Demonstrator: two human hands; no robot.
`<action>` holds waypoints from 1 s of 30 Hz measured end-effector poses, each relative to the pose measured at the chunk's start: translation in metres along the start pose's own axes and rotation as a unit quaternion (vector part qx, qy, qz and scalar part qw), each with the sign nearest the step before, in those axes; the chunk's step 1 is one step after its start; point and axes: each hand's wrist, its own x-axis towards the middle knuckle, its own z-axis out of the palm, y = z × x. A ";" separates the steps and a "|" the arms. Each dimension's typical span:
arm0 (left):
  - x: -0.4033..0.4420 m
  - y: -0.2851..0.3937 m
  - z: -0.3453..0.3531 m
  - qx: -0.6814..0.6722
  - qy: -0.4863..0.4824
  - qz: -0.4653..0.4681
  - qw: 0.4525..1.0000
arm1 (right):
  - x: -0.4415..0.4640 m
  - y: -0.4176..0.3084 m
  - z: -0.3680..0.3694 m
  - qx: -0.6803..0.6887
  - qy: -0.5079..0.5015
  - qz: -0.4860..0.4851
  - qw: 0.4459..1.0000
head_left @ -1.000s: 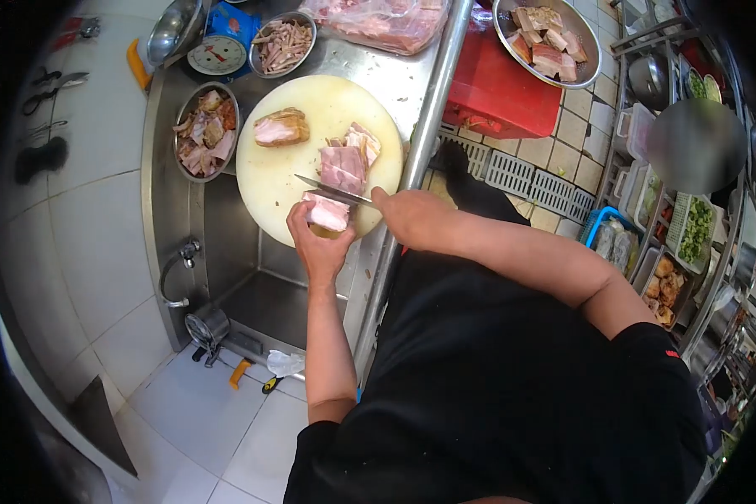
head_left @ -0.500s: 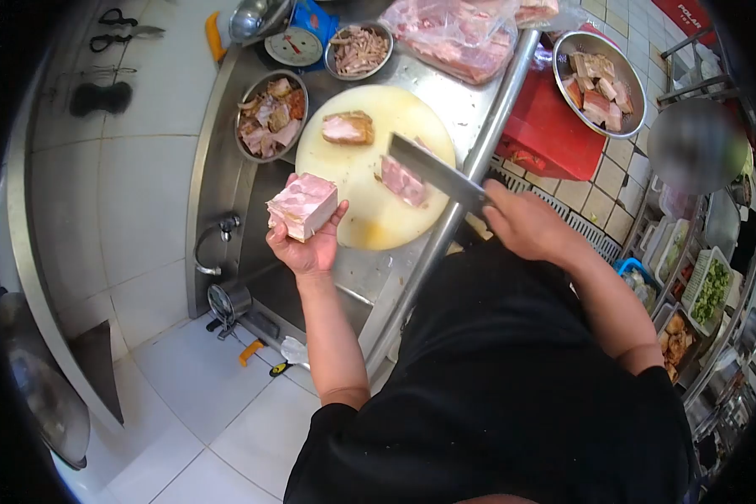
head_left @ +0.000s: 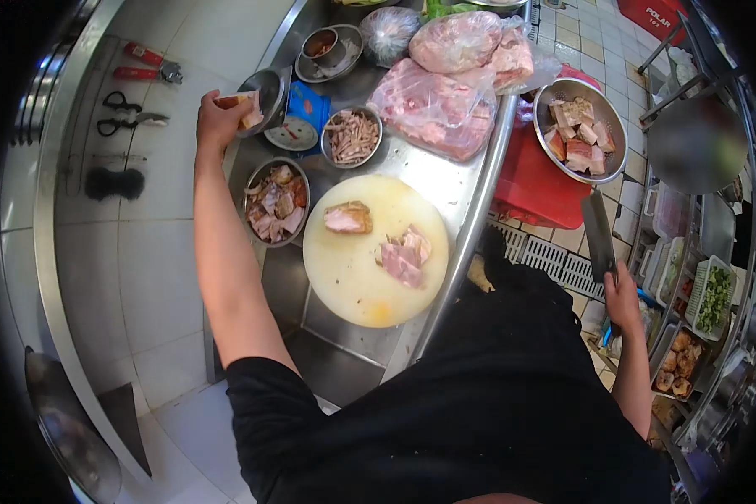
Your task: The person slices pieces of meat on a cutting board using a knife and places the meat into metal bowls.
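My left hand (head_left: pixel 213 122) is stretched far forward and closed round a block of pork (head_left: pixel 252 111). The block is at the metal pan (head_left: pixel 270 92) of the blue kitchen scale (head_left: pixel 307 105); whether it touches the pan I cannot tell. Out to the right, my right hand (head_left: pixel 621 298) grips a cleaver (head_left: pixel 597 233) by its handle, blade pointing away from me. On the round cutting board (head_left: pixel 353 286) lie a browned piece of meat (head_left: pixel 348 218) and some pink meat slices (head_left: pixel 405 257).
Left of the board stands a bowl of meat pieces (head_left: pixel 275 203), beyond it a bowl of meat strips (head_left: pixel 353 137). Bagged raw meat (head_left: pixel 437 105) lies farther back. A colander of pork chunks (head_left: pixel 581 134) rests above a red box (head_left: pixel 536 189). Shelves with food containers (head_left: pixel 711 294) line the right.
My left hand has carried the pork block from beside the board forward to the scale. My right hand has swung the cleaver away from the board to the right. The view has shifted forward.
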 end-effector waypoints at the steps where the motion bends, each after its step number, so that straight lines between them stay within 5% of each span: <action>1: 0.022 -0.010 0.010 0.048 -0.035 -0.025 0.998 | -0.005 0.012 0.000 -0.001 0.003 0.023 1.000; 8: 0.083 -0.022 0.055 0.157 -0.223 -0.117 0.955 | -0.051 0.085 0.018 0.059 0.003 0.118 0.991; 10: 0.093 -0.040 0.067 0.212 -0.207 -0.105 0.949 | -0.064 0.126 0.034 0.004 0.022 0.073 0.997; 12: 0.086 -0.041 0.068 0.226 -0.139 -0.081 0.961 | -0.070 0.138 0.039 0.121 -0.050 0.253 0.959; 16: 0.081 -0.039 0.064 0.183 -0.165 -0.084 0.965 | -0.078 0.169 0.059 0.169 -0.063 0.320 0.930; 30: 0.077 -0.051 0.056 0.146 -0.163 -0.075 0.973 | -0.065 0.199 0.061 0.187 -0.070 0.351 0.915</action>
